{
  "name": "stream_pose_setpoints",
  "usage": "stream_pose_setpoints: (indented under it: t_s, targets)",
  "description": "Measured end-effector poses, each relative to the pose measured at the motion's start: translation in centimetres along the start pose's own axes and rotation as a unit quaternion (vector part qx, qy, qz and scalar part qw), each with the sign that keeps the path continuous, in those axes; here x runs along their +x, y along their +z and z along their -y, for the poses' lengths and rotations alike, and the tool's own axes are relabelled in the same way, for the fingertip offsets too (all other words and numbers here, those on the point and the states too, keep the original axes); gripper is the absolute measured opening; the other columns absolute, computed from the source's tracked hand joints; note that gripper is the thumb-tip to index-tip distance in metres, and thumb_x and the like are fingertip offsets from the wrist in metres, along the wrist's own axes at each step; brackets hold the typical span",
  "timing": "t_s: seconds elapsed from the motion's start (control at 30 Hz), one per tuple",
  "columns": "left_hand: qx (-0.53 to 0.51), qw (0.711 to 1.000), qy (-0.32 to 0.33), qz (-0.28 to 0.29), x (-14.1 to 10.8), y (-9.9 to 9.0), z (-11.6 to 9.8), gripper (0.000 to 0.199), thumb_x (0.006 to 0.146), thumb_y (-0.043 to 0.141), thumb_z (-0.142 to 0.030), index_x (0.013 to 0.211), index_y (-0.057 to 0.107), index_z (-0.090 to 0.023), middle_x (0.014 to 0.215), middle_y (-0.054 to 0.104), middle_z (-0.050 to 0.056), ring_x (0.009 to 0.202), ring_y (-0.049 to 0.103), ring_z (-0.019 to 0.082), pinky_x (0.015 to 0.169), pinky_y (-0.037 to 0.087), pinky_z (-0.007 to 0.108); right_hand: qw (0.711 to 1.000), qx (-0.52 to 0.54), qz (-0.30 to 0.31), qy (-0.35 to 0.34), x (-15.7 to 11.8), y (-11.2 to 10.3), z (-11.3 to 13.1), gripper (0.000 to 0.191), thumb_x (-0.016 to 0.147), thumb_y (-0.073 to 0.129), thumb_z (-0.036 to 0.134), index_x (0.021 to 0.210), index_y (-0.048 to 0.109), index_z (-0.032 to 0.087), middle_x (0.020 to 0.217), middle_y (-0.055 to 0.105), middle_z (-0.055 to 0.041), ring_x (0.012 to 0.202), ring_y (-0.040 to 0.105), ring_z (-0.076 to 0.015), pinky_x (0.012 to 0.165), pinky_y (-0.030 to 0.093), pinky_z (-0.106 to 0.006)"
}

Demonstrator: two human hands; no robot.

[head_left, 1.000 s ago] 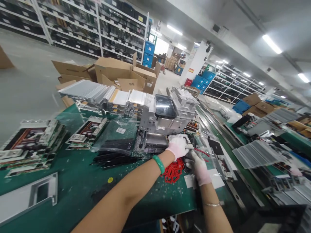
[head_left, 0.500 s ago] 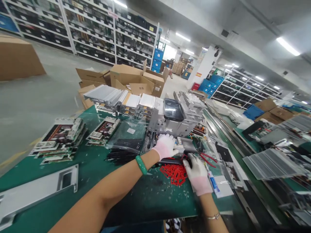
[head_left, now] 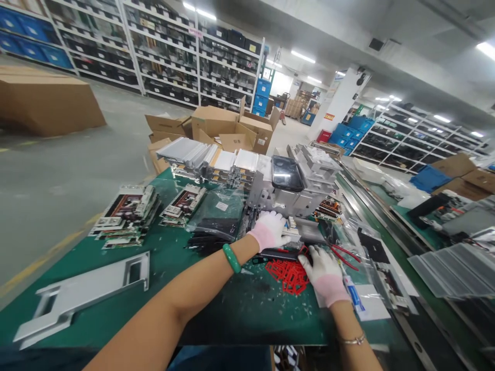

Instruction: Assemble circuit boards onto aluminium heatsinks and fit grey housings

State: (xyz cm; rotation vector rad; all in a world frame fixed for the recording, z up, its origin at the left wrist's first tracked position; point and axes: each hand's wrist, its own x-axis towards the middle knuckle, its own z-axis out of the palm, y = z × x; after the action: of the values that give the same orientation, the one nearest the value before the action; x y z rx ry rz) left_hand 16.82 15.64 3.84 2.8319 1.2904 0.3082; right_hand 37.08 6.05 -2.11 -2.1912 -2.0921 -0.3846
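Observation:
My left hand (head_left: pixel 269 230), in a white and pink glove, lies over the parts at the front of a grey metal housing (head_left: pixel 270 200). Its fingers are stretched and apart, beside a part with white connectors (head_left: pixel 293 226). To the right, my gloved right hand (head_left: pixel 323 270) has bent fingers and a lowered thumb at the edge of a pile of red plastic clips (head_left: pixel 288 275). What lies between its fingertips is too small to make out. A black ribbed strip (head_left: pixel 280 254) runs between both hands. Red-handled pliers (head_left: pixel 346 256) lie right of my right hand.
Stacked circuit boards (head_left: pixel 129 211), a bag of black strips (head_left: pixel 216 219) and a metal bracket (head_left: pixel 88 288) lie on the left. A phone (head_left: pixel 286 172) rests on the housing. Heat sinks (head_left: pixel 189 152) and cardboard boxes (head_left: pixel 216 121) stand behind; a blue-white tube (head_left: pixel 355 293) lies right.
The view has turned a little to the left, so the bench appears shifted right. Both hands stay at nearly the same places over the parts and the red clips.

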Motion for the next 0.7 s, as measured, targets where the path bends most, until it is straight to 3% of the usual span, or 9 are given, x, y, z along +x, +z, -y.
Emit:
stream_pose_setpoints:
  t_s: [0.1, 0.17, 0.27, 0.33, 0.43, 0.5, 0.6, 0.7]
  targets:
    - [0.001, 1.0, 0.002, 0.001, -0.1, -0.2, -0.2, 0.055, 0.081, 0.056, -0.056, 0.105, 0.064, -0.008, 0.104, 0.066, 0.015, 0.098, 0.06, 0.032, 0.082, 0.047, 0.044, 1.0, 0.012, -0.026, -0.009, 0.6, -1.3, 0.5, 0.038, 0.093, 0.048, 0.036, 0.117, 0.068, 0.014, 0.109, 0.069, -0.0147, 0.099, 0.063, -0.0292, 0.094, 0.044, -0.044]
    - [0.003, 1.0, 0.004, 0.0, -0.4, -0.4, -0.4, 0.054, 0.082, 0.056, -0.053, 0.108, 0.064, -0.006, 0.105, 0.066, 0.016, 0.099, 0.06, 0.032, 0.085, 0.047, 0.044, 0.995, 0.03, -0.094, -0.025, 1.0, -1.9, 1.6, 0.037, 0.094, 0.043, 0.026, 0.122, 0.064, 0.015, 0.109, 0.068, -0.0141, 0.098, 0.062, -0.0275, 0.091, 0.046, -0.042]
    - [0.009, 1.0, 0.014, -0.012, -2.0, -0.7, -0.9, 0.057, 0.084, 0.056, -0.044, 0.124, 0.056, -0.003, 0.121, 0.062, 0.019, 0.114, 0.056, 0.032, 0.102, 0.039, 0.047, 0.971, 0.069, -0.206, -0.103, 2.0, -2.0, 4.6, 0.046, 0.087, 0.042, 0.013, 0.132, 0.054, 0.013, 0.122, 0.063, -0.0161, 0.112, 0.056, -0.0276, 0.097, 0.044, -0.042]
    - [0.015, 1.0, 0.019, -0.019, -4.3, -1.0, -1.0, 0.063, 0.085, 0.055, -0.042, 0.134, 0.048, -0.002, 0.136, 0.054, 0.02, 0.129, 0.047, 0.032, 0.113, 0.028, 0.047, 0.956, 0.079, -0.231, -0.16, 2.8, -1.6, 6.6, 0.053, 0.084, 0.045, 0.011, 0.137, 0.048, 0.011, 0.131, 0.058, -0.0168, 0.124, 0.049, -0.0285, 0.105, 0.039, -0.045]
    - [0.005, 0.999, 0.026, -0.021, -9.3, -1.7, -0.6, 0.067, 0.084, 0.057, -0.048, 0.136, 0.047, -0.007, 0.144, 0.048, 0.017, 0.137, 0.039, 0.031, 0.117, 0.022, 0.045, 0.945, 0.065, -0.233, -0.219, 3.9, -0.8, 8.2, 0.052, 0.085, 0.047, 0.014, 0.137, 0.046, 0.01, 0.132, 0.057, -0.0174, 0.126, 0.048, -0.0289, 0.109, 0.034, -0.047]
    - [-0.022, 0.999, 0.022, -0.029, -13.4, -2.3, 0.6, 0.065, 0.082, 0.06, -0.05, 0.134, 0.05, -0.014, 0.143, 0.05, 0.012, 0.136, 0.04, 0.03, 0.118, 0.023, 0.046, 0.94, 0.061, -0.23, -0.246, 4.4, -0.4, 8.0, 0.046, 0.088, 0.045, 0.016, 0.133, 0.05, 0.01, 0.127, 0.061, -0.017, 0.121, 0.052, -0.0276, 0.109, 0.036, -0.045]
    - [-0.042, 0.998, -0.041, -0.036, -20.0, -3.4, 3.7, 0.061, 0.081, 0.062, -0.05, 0.134, 0.051, -0.02, 0.142, 0.052, 0.01, 0.137, 0.04, 0.03, 0.117, 0.025, 0.05, 0.936, 0.075, -0.224, -0.259, 4.5, -0.2, 5.8, 0.041, 0.089, 0.044, 0.018, 0.127, 0.055, 0.011, 0.119, 0.065, -0.0167, 0.116, 0.056, -0.0275, 0.105, 0.04, -0.044]
    - [-0.025, 0.982, -0.175, -0.063, -26.9, -4.1, 7.9, 0.069, 0.082, 0.058, -0.059, 0.136, 0.048, -0.018, 0.144, 0.049, 0.014, 0.137, 0.039, 0.033, 0.115, 0.027, 0.055, 0.944, 0.067, -0.215, -0.243, 4.0, -0.1, 1.4, 0.041, 0.092, 0.042, 0.026, 0.128, 0.055, 0.013, 0.119, 0.064, -0.0178, 0.116, 0.055, -0.03, 0.098, 0.045, -0.046]
